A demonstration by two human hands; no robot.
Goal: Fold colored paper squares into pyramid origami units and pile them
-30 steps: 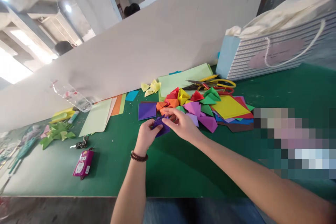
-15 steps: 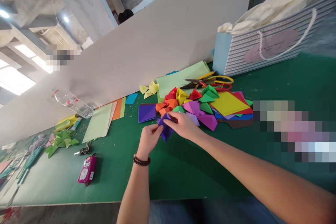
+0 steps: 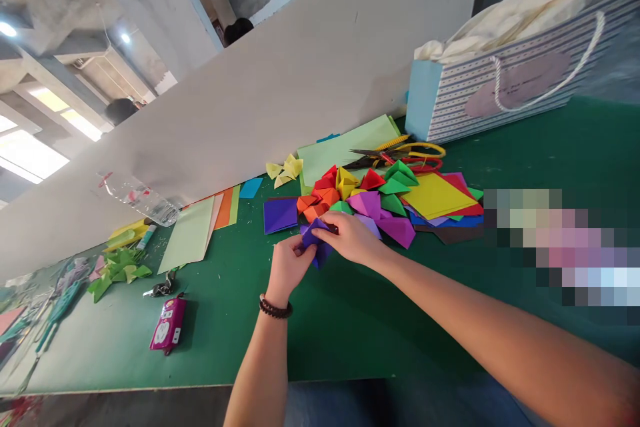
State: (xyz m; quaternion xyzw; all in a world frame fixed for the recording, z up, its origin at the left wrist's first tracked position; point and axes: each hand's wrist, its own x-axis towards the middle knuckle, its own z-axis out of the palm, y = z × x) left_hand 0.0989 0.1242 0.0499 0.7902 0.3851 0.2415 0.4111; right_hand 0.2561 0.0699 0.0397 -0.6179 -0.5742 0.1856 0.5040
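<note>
Seated view over a green worktop, looking forward and down. A white partition board runs along the far edge of the worktop. All positions are given relative to the paper pile, a loose heap of folded and flat coloured paper at centre.

Beyond and to the right of the pile stands a striped gift bag with a rope handle. To the left lie a pale green sheet, a plastic bottle against the board, green paper pieces, a pink pouch and keys. Scissors rest at the far edge of the pile, and a purple square sheet lies just left of it.

At the near edge of the pile, the left hand and right hand are both closed on a folded purple paper, held just above the worktop. A bead bracelet circles the left wrist.
</note>
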